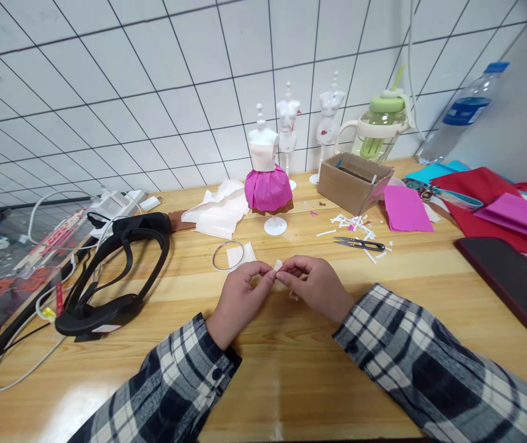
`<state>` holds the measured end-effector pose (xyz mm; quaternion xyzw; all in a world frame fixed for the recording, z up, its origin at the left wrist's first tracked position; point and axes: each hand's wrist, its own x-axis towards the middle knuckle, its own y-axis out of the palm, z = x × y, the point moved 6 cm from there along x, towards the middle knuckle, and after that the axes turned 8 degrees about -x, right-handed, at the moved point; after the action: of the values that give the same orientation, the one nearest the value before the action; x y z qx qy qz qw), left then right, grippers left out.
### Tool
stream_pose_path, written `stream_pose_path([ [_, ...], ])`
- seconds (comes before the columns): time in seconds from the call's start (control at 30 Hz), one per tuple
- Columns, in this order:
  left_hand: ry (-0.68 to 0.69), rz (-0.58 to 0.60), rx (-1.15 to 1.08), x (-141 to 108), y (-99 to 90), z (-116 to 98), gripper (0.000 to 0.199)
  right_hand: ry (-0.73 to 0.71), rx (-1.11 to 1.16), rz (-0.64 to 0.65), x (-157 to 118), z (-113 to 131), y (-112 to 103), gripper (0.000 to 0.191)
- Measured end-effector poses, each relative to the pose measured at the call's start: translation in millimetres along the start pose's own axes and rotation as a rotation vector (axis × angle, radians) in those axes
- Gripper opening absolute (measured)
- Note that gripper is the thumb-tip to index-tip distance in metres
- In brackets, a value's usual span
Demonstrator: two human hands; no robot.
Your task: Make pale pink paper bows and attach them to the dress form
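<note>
Between my left hand and my right hand is a small cream piece of paper or tape. Both hands pinch it with thumb and forefinger, and their fingertips nearly meet. A bit of pale material shows under my right hand. Just beyond my left hand, a thin ring lies partly over a cream square. Farther back stands a small dress form with a cream bodice and a gathered magenta skirt. To the right of my hands lie thread snips.
White paper scraps surround the snips. Behind are two bare mannequins, a cardboard box and a green-lidded jug. Magenta paper, red sheets and a phone lie right; crumpled cream paper and a black headset left.
</note>
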<state>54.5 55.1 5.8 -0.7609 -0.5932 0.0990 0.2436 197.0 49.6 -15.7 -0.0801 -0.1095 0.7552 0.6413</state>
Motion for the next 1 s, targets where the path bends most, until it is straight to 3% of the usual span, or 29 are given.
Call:
stream_pose_path([
  [0.13,-0.039,0.044,-0.099,0,3.7,1,0.021,-0.054,-0.077,0.019,-1,5,1,0.013],
  [0.33,-0.176,0.1,-0.421,1,12.3,10,0.024,-0.166,-0.157,-0.005,-2,13,-4,0.012],
  [0.57,-0.278,0.061,-0.713,1,14.2,27,0.028,-0.24,-0.471,-0.332,11,2,-45,0.027],
  [0.73,-0.292,0.073,-0.744,-1,16.1,26,0.026,-0.29,-0.697,-0.486,9,7,-56,0.04],
  [0.8,-0.305,0.083,-0.771,-2,17.9,26,0.025,-0.299,-0.626,-0.439,6,13,-51,0.038],
  [0.9,-0.3,0.131,-0.796,-2,22.4,23,0.027,-0.306,-0.367,-0.264,3,19,-35,0.026],
  [1.0,-0.224,0.191,-0.701,-2,24.8,17,0.031,-0.179,-0.118,-0.134,1,15,-21,0.026],
])
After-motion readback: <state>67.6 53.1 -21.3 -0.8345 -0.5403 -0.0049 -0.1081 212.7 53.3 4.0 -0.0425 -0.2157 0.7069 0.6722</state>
